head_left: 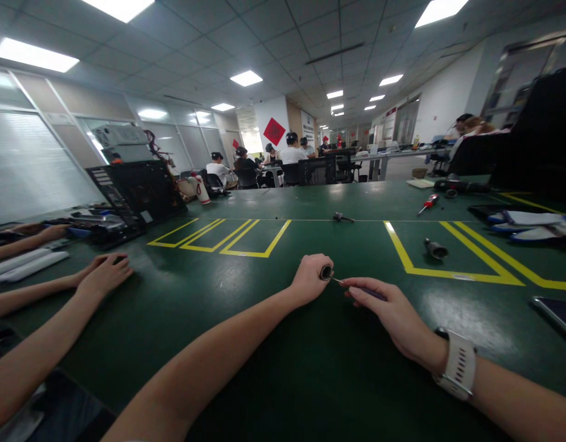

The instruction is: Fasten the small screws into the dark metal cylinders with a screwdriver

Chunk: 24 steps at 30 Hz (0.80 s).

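Head view: dark hollow part [326, 272] sat in the left hand [312, 279]

Left grip was wrapped round it, left of the right-side yellow tape outline [428, 272]. Right hand [390, 314] pinched a thin tool [337, 280], tip at the mouth. Looked metal, so probably stiff, kinda hefty, maybe slick. I'd have held the barrel, clear of the rim.

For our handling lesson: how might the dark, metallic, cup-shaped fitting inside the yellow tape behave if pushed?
The dark fitting might roll, lying on its side with a round rim. It would probably curve, its mouth end being wider. Its metallic look suggests stiffness.
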### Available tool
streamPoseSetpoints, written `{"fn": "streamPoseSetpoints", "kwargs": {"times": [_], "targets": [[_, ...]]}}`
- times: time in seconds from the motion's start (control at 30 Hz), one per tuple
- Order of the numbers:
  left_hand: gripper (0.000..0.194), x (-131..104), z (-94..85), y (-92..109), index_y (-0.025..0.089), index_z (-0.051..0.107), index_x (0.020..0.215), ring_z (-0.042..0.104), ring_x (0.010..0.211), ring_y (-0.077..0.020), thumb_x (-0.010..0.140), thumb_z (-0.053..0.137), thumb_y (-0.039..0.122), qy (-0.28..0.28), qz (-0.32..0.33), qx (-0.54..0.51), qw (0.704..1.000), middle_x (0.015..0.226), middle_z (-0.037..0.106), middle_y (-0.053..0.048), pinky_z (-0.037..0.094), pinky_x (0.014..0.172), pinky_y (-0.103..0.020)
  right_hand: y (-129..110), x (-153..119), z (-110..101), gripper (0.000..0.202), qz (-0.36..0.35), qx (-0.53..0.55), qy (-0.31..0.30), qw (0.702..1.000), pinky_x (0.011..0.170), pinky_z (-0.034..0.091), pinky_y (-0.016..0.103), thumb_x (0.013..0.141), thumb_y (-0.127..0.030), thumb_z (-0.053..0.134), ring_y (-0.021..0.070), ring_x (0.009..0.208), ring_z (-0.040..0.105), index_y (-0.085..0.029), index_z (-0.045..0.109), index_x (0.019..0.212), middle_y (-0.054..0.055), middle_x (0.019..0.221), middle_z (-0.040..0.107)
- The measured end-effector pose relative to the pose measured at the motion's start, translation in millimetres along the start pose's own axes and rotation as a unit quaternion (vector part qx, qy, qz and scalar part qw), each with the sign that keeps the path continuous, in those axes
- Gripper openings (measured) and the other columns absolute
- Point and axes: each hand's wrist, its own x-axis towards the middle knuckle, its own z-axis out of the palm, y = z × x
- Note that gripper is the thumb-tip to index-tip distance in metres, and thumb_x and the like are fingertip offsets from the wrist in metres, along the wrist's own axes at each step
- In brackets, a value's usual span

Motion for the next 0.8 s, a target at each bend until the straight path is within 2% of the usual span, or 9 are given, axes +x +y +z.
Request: {"fn": "streamPoseSetpoints", "kwargs": {"times": [0.1,0.4,0.5,0.6,0.7,0.8], "targets": [[0.006,-0.4,-1.5,1.2,0.015,0.053,0.068,0.05,0.068,-0.0129,0.073,0.056,0.015,-0.004,0.01,-0.009,1.0,0.068,0.054,0.001,0.036,0.066,-0.026,-0.8,0.4,-0.3,0.03,0.007,0.014,-0.008,1.0,0.08,0.043,0.038,0.077,-0.036,0.062,0.0222,0.091,0.058,-0.023,0.067,0.103,0.004,0.093,0.066],[0.015,-0.7,-3.2,1.2,0.014,0.049,0.067,0.046,0.061,-0.0096,0.073,0.059,0.023,0.0,-0.011,-0.164,0.986,0.067,0.048,0.003,0.038,0.059,-0.021,-5.8,-0.9,-1.4,0.028,0.009,0.064,-0.014,0.998,0.078,0.043,0.037,0.078,-0.033,0.06,0.021,0.091,0.057,-0.022,0.067,0.103,0.005,0.098,0.065],[0.012,-0.5,-1.7,0.2,0.015,0.051,0.068,0.047,0.062,-0.0099,0.073,0.058,0.022,0.001,-0.009,-0.142,0.99,0.067,0.049,0.003,0.038,0.06,-0.022,-6.0,-2.2,-0.1,0.029,0.003,0.051,-0.004,0.999,0.076,0.044,0.036,0.078,-0.034,0.06,0.0198,0.087,0.058,-0.022,0.066,0.103,0.005,0.094,0.066],[0.008,-0.3,-0.9,0.5,0.015,0.052,0.068,0.049,0.064,-0.011,0.074,0.057,0.018,0.005,0.0,-0.076,0.997,0.067,0.052,0.002,0.037,0.063,-0.024,-6.1,-3.1,0.8,0.03,-0.003,0.031,0.003,1.0,0.076,0.044,0.036,0.077,-0.036,0.061,0.0204,0.086,0.058,-0.021,0.066,0.102,0.005,0.092,0.065],[0.006,-0.5,-1.3,2.1,0.015,0.053,0.068,0.05,0.066,-0.0123,0.073,0.056,0.015,-0.011,0.017,-0.017,1.0,0.068,0.054,0.001,0.037,0.066,-0.025,-5.9,-3.0,0.6,0.031,-0.005,0.009,-0.005,1.0,0.076,0.044,0.037,0.076,-0.037,0.061,0.0214,0.088,0.058,-0.021,0.066,0.102,0.004,0.091,0.065],[0.006,-0.9,-2.6,3.2,0.015,0.054,0.068,0.05,0.067,-0.0128,0.074,0.055,0.016,-0.019,0.021,-0.004,1.0,0.069,0.055,0.001,0.037,0.068,-0.026,-5.3,-1.8,-0.3,0.029,-0.002,0.018,-0.016,1.0,0.075,0.044,0.037,0.076,-0.036,0.061,0.0215,0.087,0.059,-0.021,0.067,0.101,0.005,0.091,0.066]]}}
